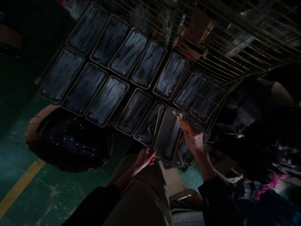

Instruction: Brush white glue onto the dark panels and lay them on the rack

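My right hand (193, 138) is closed round the yellow handle of a brush (182, 122), whose pale tip touches the upper end of a dark rectangular panel (166, 135). White streaks run along the panel's right side, while its left side looks bare. At the panel's lower left corner, my left hand (145, 157) pinches the edge between thumb and fingers. Under this panel lie other dark panels (172, 164), turned at different angles and partly hidden. Beyond them, rows of similar panels (107, 100) smeared with white rest on a wire rack.
A wire cage (225, 59) rises behind the panels, with an open cardboard box (190, 47) inside. At the left, a torn round container (39, 135) of dark pieces stands on the green floor (51, 191). Stacked panels (188, 218) sit low by my legs.
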{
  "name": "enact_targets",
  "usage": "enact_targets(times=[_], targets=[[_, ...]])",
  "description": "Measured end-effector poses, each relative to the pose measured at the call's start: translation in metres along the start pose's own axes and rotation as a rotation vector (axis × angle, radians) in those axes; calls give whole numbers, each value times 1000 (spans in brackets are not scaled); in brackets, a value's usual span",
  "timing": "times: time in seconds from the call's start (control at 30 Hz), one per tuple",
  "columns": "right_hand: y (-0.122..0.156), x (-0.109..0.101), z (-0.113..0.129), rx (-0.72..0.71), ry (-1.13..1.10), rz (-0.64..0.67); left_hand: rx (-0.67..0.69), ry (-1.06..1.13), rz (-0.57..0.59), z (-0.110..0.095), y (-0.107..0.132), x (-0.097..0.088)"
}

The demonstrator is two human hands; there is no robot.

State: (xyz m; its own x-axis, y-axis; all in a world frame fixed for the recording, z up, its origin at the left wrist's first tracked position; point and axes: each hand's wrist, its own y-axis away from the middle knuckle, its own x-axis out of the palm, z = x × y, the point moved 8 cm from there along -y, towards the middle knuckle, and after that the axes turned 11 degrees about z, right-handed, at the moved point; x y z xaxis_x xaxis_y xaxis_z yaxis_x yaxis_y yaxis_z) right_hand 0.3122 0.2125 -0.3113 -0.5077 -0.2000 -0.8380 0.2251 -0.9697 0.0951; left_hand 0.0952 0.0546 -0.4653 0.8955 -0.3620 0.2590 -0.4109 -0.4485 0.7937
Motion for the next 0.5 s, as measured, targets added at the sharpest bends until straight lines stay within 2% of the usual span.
enact_targets(times=[0.07, 0.13, 0.2, 0.37, 0.43, 0.5], targets=[[-3, 9, -3, -4, 65, -1, 9, 10, 2, -1, 1, 0], [11, 21, 0, 3, 79, 40, 8, 19, 7, -1, 1, 1], [40, 32, 11, 1, 49, 110, -4, 25, 5, -1, 1, 1], [134, 61, 52, -13, -8, 287, -20, 22, 8, -4, 1, 1], [154, 62, 63, -20, -27, 287, -27, 21, 12, -4, 1, 0], [150, 53, 64, 3, -85, 257, -26, 21, 14, -5, 1, 0]])
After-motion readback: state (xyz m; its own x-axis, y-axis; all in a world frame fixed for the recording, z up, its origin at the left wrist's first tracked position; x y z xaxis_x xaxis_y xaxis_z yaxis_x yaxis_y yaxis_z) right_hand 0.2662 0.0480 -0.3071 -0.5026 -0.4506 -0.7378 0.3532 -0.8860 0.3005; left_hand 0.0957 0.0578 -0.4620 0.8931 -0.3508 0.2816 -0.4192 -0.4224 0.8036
